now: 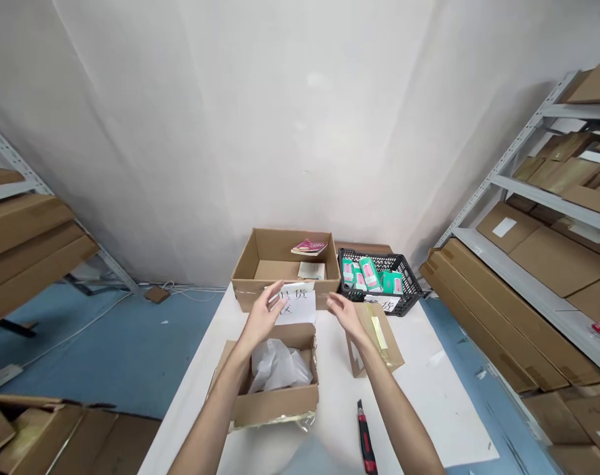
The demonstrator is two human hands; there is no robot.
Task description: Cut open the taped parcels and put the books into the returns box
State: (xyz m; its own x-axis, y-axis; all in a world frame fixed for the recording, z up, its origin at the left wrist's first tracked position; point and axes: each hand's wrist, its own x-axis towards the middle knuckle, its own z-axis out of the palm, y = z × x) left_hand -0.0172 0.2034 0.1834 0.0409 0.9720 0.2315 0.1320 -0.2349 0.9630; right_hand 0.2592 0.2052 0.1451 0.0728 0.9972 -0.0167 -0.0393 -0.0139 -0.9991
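My left hand (pixel 264 315) reaches over an opened small cardboard box (pixel 274 406) that holds a crumpled white plastic bag (pixel 280 366). Its fingers are apart and lie in front of a white paper label (pixel 300 305) with black characters on a larger cardboard box (pixel 245 295). My right hand (pixel 346 314) is near that box's front right corner, fingers bent and apart, with nothing visible in them. Whether its fingertips touch the cardboard I cannot tell. Under my right forearm stands a closed carton (pixel 373 330) with yellowish tape. A red and black box cutter (pixel 366 439) lies on the white table (pixel 428 396).
A purple booklet (pixel 309 247) and a pale one (pixel 311 270) are in the larger box. The black plastic basket (pixel 411 290) beside it holds several green and pink packs (pixel 371 272). Shelves with cartons (pixel 552 257) line the right side; stacked cartons (pixel 27 244) are at left.
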